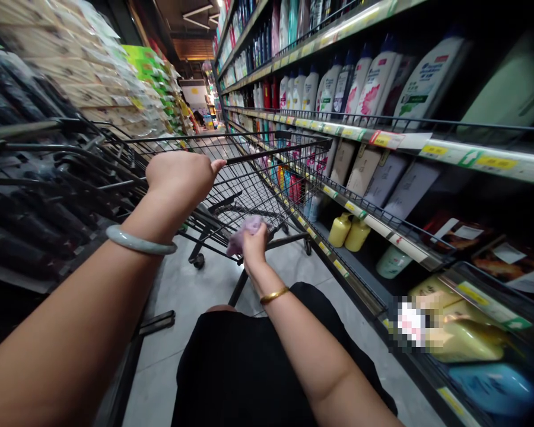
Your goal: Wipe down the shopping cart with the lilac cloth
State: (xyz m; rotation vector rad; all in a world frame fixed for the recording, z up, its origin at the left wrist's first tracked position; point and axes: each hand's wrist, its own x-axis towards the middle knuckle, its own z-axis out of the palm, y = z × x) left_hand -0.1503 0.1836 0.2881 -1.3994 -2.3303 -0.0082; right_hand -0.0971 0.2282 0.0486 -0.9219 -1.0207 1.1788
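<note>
In the head view a black wire shopping cart (276, 152) stands in front of me, its basket seen through the mesh. My left hand (181, 173), with a pale bangle on the wrist, is closed over the cart's near top bar, and its thumb points right along the bar. Lower down, my right hand (257, 244) is closed on a crumpled purple cloth (240, 236). The cloth is against the lower near side of the basket. A gold bracelet circles that wrist. The fingers behind the cloth are partly hidden.
Shelves of shampoo bottles (374, 80) and boxes run along the right. Two yellow pump bottles (339, 230) stand on a low shelf. More dark carts or racks crowd the left, before stacked tissue packs (102, 77). Grey tiled floor (169, 296) lies below, with the cart's wheels (198, 261).
</note>
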